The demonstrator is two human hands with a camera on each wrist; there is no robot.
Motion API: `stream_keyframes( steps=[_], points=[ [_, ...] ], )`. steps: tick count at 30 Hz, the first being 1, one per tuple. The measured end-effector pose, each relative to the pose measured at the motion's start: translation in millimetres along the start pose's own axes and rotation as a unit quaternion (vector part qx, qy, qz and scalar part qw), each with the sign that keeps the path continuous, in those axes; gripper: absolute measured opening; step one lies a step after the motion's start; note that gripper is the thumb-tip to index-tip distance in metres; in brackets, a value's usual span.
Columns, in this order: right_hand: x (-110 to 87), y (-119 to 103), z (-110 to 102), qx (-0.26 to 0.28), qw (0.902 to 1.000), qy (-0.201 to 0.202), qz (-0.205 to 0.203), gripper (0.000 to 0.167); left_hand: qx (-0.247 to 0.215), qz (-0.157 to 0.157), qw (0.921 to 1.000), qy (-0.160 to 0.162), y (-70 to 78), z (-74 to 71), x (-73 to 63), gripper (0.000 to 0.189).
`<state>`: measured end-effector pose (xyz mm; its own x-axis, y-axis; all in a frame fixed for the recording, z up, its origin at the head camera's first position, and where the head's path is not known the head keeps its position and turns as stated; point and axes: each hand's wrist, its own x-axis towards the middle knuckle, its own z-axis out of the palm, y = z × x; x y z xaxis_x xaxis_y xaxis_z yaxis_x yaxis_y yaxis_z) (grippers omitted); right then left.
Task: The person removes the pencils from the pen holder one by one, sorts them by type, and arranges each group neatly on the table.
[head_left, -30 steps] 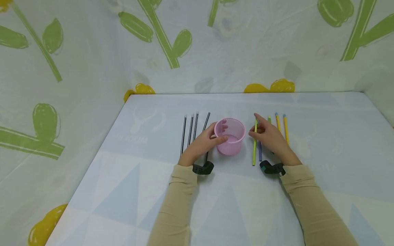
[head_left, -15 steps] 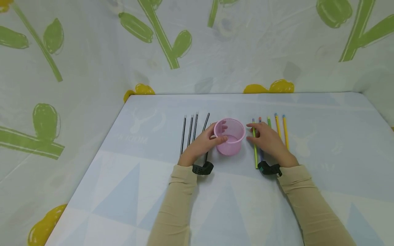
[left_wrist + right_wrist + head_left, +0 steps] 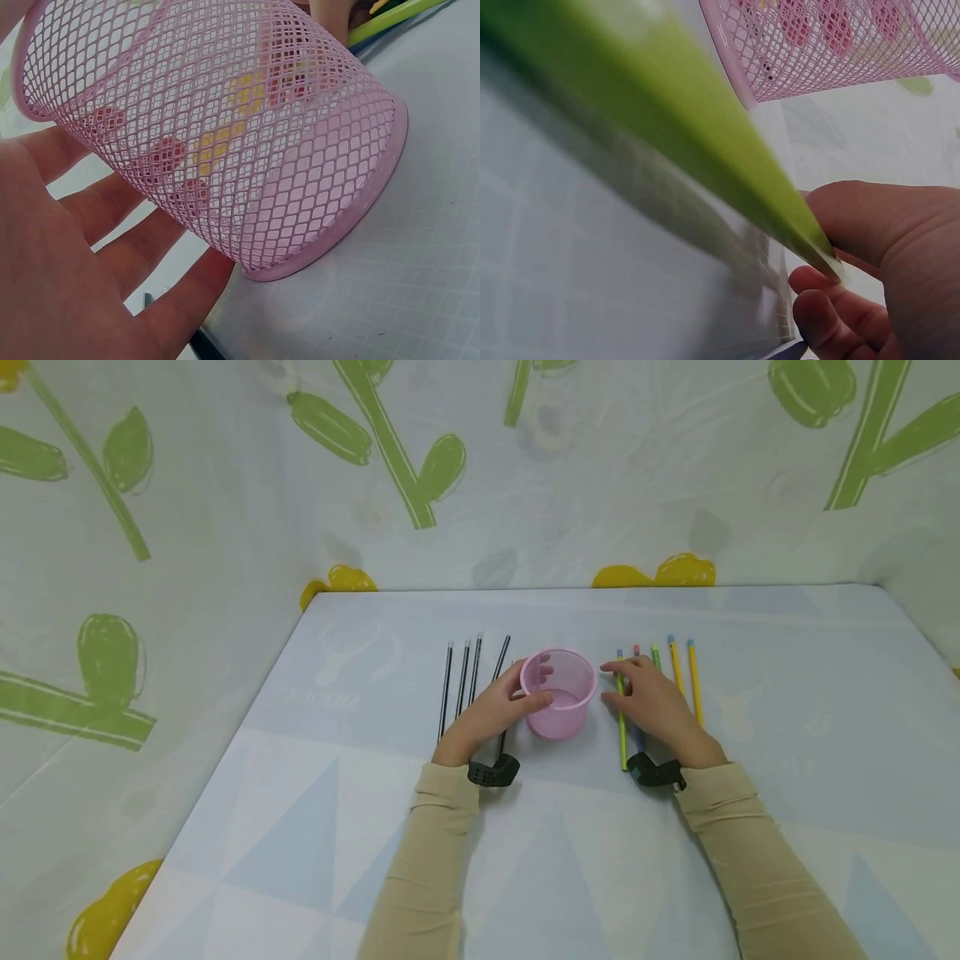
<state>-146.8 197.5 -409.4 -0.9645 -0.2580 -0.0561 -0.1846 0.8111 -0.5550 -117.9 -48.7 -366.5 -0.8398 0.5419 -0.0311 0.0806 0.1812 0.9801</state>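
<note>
My left hand (image 3: 491, 710) grips a pink mesh pencil cup (image 3: 562, 720), thumb over its rim and fingers behind. The cup leans with its mouth toward me; no pencil shows inside it. In the left wrist view, the cup's mesh wall (image 3: 315, 172) lies along my fingers. My right hand (image 3: 656, 706) is over a lime-green pencil (image 3: 622, 743), thumb and index finger apart. In the right wrist view, the same pencil (image 3: 705, 142) runs toward the gap between thumb and fingers. Under that hand a purple-blue pencil (image 3: 640, 742) is partly hidden.
Several black pencils (image 3: 446, 693) lie left of the cup, one (image 3: 502, 656) partly under my left hand. On the right are a green pencil (image 3: 656, 656) and two yellow pencils (image 3: 695, 677). A flower-patterned curtain (image 3: 480, 477) rises behind the pale table (image 3: 525, 877).
My right hand has drawn slightly left and toward me, its index finger no longer pointing forward. The lime-green pencil has turned slightly beneath it. The left hand and cup stay nearly still.
</note>
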Motion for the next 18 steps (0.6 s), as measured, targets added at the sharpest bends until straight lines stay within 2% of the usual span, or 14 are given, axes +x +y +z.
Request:
stream_keyframes(
  steps=[12,15,18],
  points=[
    [-1.6,2.0,-1.5,-0.01,0.9998,0.017,-0.01,0.047,-0.006,0.003,1.0,0.0,-1.3,1.1,1.5,0.06],
    [-1.1,3.5,0.8,-0.005,0.9997,0.02,-0.011,0.046,-0.011,-0.007,0.9999,0.005,-2.6,1.8,-0.2,0.061],
    [-0.5,4.5,2.9,0.022,0.9994,0.026,-0.006,0.044,-0.011,-0.023,0.9995,0.017,-5.4,2.5,-2.6,0.064]
  ],
)
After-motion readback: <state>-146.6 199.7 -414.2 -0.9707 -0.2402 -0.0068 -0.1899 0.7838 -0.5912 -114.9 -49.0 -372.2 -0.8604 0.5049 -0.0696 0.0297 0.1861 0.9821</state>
